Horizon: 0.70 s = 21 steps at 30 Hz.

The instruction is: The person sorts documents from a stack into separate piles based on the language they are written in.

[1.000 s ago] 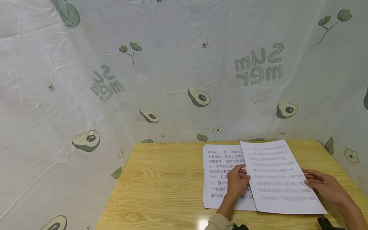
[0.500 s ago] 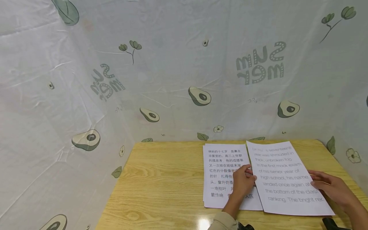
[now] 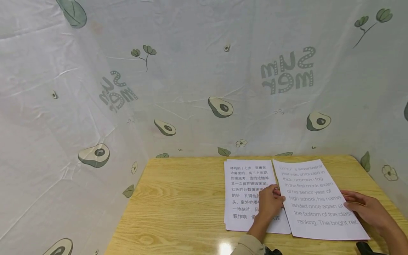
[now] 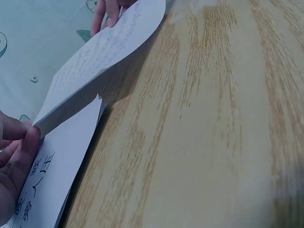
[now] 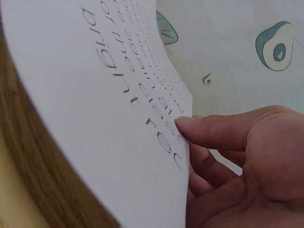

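A sheet of paper printed in English point(image 3: 313, 202) is held between both hands, raised off the table and bowed in the left wrist view. My left hand point(image 3: 270, 205) pinches its left edge between thumb and fingers, over the neighbouring stack. The right hand point(image 3: 366, 209) pinches the right edge, thumb on the printed face and fingers behind, as the right wrist view point(image 5: 228, 156) shows. A stack of paper printed in Chinese point(image 3: 245, 198) lies just left of the sheet, its sheets slightly out of line; the left hand and forearm cover part of its text.
The yellow wood-grain table point(image 3: 178, 198) extends left of the papers. Behind it and at both sides hangs a pale curtain point(image 3: 188, 78) with avocado and leaf prints. Dark wrist straps point(image 3: 364, 248) show at the lower edge.
The English sheet, with both hands on it, has shifted a little right, uncovering more of the Chinese stack. Over the last half second it has hardly moved; its top edge has dipped slightly.
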Tool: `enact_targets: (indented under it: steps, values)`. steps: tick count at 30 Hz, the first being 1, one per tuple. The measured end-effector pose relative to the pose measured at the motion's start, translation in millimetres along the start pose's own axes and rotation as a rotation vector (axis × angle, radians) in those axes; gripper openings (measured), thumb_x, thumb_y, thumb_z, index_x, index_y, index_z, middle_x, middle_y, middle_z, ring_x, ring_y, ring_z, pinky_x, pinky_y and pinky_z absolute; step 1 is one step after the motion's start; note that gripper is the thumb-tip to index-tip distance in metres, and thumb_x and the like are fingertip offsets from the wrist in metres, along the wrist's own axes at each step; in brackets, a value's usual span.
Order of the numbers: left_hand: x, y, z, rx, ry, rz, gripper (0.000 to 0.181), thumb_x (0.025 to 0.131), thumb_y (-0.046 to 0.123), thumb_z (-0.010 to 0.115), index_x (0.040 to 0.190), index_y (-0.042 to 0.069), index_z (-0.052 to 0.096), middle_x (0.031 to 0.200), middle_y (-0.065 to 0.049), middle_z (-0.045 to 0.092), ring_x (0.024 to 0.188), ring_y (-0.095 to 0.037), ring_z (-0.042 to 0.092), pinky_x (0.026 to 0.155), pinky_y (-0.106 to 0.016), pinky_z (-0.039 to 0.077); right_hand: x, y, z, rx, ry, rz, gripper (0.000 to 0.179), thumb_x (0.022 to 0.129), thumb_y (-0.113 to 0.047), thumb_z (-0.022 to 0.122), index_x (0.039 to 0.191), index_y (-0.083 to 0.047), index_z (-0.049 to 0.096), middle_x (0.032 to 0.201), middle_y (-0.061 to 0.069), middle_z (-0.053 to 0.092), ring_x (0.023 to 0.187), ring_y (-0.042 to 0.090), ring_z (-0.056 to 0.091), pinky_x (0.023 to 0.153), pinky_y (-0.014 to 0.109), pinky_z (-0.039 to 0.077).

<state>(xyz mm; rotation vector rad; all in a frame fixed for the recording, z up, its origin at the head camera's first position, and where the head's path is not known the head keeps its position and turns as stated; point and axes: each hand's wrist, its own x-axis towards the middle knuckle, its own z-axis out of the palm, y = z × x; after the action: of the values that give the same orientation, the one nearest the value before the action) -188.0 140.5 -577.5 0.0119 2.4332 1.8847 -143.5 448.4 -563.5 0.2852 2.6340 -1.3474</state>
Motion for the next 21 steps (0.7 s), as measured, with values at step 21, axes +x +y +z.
enact_targets:
  steps: [21]
  values:
    - [2.1, 2.2, 0.3, 0.039, -0.014, -0.011, 0.030, 0.084, -0.002, 0.086, 0.113, 0.004, 0.079, 0.081, 0.008, 0.068, 0.060, 0.003, 0.061, 0.050, -0.014, 0.052, -0.5, -2.2, 1.4, -0.222, 0.133, -0.035, 0.054, 0.104, -0.018, 0.066, 0.139, 0.021, 0.054, 0.122, 0.039, 0.068, 0.078, 0.004, 0.062, 0.063, 0.027, 0.050]
